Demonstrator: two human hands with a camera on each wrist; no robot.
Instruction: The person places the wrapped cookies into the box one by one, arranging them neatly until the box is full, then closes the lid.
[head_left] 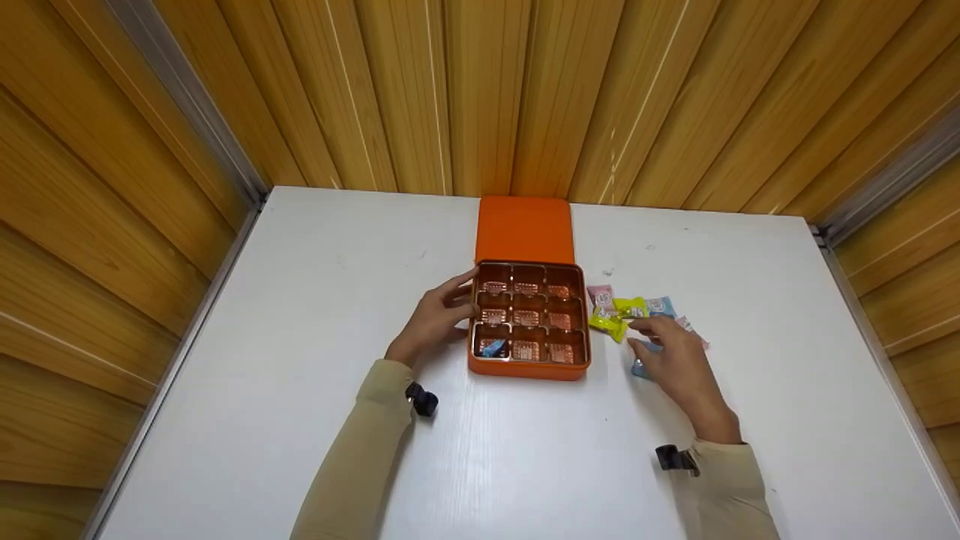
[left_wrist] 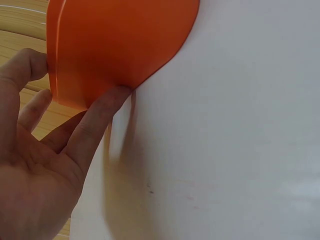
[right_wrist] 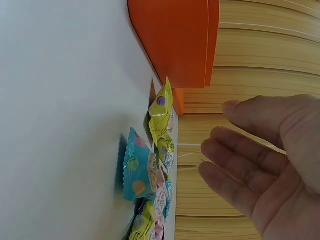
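An orange tin [head_left: 529, 369] stands on the table, split inside into several copper-coloured compartments. A blue-wrapped candy [head_left: 493, 348] lies in its near-left compartment. Against the tin's left side rests my left hand [head_left: 435, 319], its fingertips on the orange wall [left_wrist: 115, 45] in the left wrist view. My right hand [head_left: 675, 364] hovers over the wrapped candies right of the tin, fingers apart and nothing between them. Under it lies a blue candy [right_wrist: 139, 167], with a yellow candy [right_wrist: 161, 112] nearer the tin. Pink candies [head_left: 600, 296] and another blue one [head_left: 660, 306] lie around them.
The tin's orange lid [head_left: 525, 229] lies flat behind it, near the back wall. White table [head_left: 315, 300] surface spreads on both sides. Wood-patterned panels [head_left: 480, 97] enclose the back and sides.
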